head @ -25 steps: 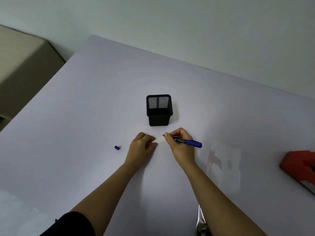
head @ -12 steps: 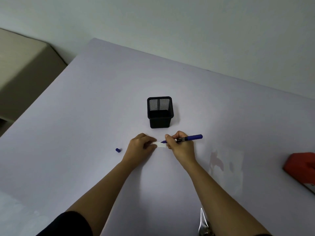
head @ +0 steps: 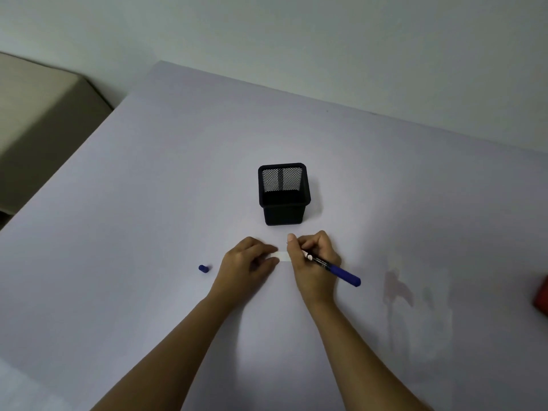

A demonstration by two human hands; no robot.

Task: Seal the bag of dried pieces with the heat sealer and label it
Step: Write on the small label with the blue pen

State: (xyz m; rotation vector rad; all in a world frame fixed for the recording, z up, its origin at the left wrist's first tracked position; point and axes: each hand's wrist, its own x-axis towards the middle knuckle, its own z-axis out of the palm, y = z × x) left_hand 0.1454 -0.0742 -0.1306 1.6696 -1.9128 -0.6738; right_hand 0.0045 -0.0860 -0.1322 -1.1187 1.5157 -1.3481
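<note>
Moved: the pen [head: 335, 269] has swung from lying level and pointing right to slanting down and to the right. Its tip, earlier visible on the strip, is now hidden behind the right fingers. Both hands stay in the same spot in front of the holder.
Table [head: 148, 232]: pale and flat, it serves as a hard backing for the writing.
Bag [head: 421, 315]: clear and faint, it lies flat on the table well to the right of the hands, between them and the sealer. Dark pieces show through it, but I cannot tell whether its mouth is sealed. It is probably set aside until the label is written.
Pen holder [head: 283, 194]: black mesh, upright, just beyond the hands and not touching them.
Heat sealer [head: 542, 295]: red, with only a corner showing at the right edge, and nobody touching it.
Left hand [head: 246, 265]: the fingers are bent, with the forefinger and thumb tips on the label's left end, apparently so it cannot slide under the pen.
Right hand [head: 314, 262]: the fingers are curled round the pen in a writing grip, with the thumb raised.
Label [head: 283, 256]: a small white strip lying flat between the two hands. Any writing on it is too small to read. Sticking it on the bag looks like the step still to come.
Cap [head: 203, 268]: blue, it lies apart to the left of the left hand, taken off so the pen can write.
</note>
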